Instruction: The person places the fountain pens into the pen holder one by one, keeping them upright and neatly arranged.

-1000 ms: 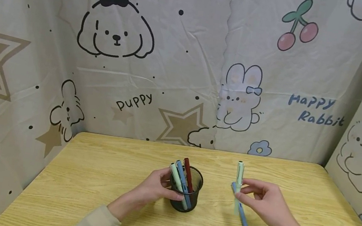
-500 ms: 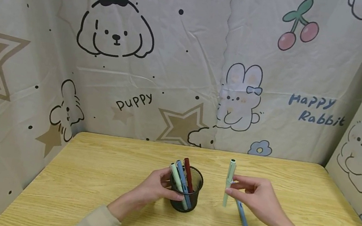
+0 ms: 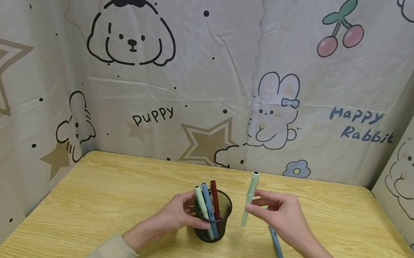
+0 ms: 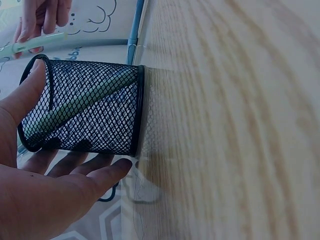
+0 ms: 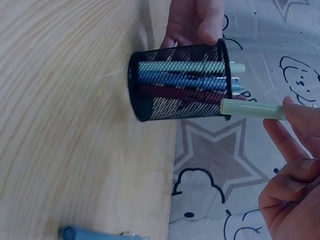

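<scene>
A black mesh pen holder (image 3: 220,229) stands on the table, and my left hand (image 3: 181,211) grips it from the left, thumb near the rim. Inside it lean a light green pen (image 3: 201,201), a blue pen (image 3: 208,198) and a dark red pen (image 3: 215,199). To the right of the holder, my right hand (image 3: 282,212) pinches another light green pen (image 3: 253,184) between thumb and fingers. This pen is nearly upright, raised above the table and apart from the holder in the head view. A second blue pen (image 3: 276,244) lies on the table below my right hand.
The wooden table (image 3: 118,192) has its back edge against a printed cloth backdrop (image 3: 211,56). More of this cloth hangs along the left and right sides. A light reflection shows on the tabletop near the front.
My right hand has moved left and slightly up with the light green pen, closer to the pen holder, leaving the blue pen on the table. My left hand and the holder have stayed put.
</scene>
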### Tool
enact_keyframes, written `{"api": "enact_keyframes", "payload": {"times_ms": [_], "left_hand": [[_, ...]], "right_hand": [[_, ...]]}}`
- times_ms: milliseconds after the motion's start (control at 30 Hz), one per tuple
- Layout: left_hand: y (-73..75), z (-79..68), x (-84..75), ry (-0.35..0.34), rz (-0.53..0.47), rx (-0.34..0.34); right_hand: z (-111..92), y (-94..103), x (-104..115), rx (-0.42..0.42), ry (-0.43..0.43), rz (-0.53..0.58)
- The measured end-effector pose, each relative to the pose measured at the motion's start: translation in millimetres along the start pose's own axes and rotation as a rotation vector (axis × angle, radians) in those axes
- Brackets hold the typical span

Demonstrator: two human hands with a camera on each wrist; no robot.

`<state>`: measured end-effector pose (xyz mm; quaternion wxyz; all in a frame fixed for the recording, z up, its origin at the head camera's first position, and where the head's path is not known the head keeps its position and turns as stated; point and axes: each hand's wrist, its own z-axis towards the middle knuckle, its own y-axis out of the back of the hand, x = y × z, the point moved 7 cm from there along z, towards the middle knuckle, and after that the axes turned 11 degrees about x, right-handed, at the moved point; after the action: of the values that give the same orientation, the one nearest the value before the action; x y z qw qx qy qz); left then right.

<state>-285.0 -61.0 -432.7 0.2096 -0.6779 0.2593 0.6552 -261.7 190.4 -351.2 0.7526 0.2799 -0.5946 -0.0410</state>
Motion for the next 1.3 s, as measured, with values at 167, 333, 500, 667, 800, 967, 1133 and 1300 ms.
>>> {"api": "enact_keyframes", "payload": {"times_ms": [167,333,500,667,800,967,1133,1300], "left_hand": [[-0.2,0.0,-0.1,-0.006,0.006,-0.001],[0.1,0.3,-0.2,-0.006,0.009,-0.002],[0.9,1.0,0.0,-0.004,0.01,0.004],[0.8,0.9,0.0,-0.002,0.01,0.006],[0.4,0.6,-0.5,-0.003,0.011,0.008],[0.0,0.2,-0.6,-0.005,0.013,0.003],[0.0,0.4,-0.5,-0.003,0.022,0.001],[0.1,0.5,-0.4,-0.003,0.015,-0.001]], "right_hand": [[6.6,-4.6,10.0,-0.007,0.033,-0.003],[12.7,-9.1,17.5,-0.003,0.05,0.008],[20.6,-16.0,21.7,0.012,0.07,0.024],[27.4,-24.2,22.7,0.03,0.076,0.036],[32.6,-31.4,24.3,0.043,0.087,0.045],[37.5,-40.2,22.6,0.065,0.118,0.05],[39.3,-48.3,18.6,0.094,0.154,0.062],[40.4,-55.6,13.2,0.123,0.136,0.053]]}}
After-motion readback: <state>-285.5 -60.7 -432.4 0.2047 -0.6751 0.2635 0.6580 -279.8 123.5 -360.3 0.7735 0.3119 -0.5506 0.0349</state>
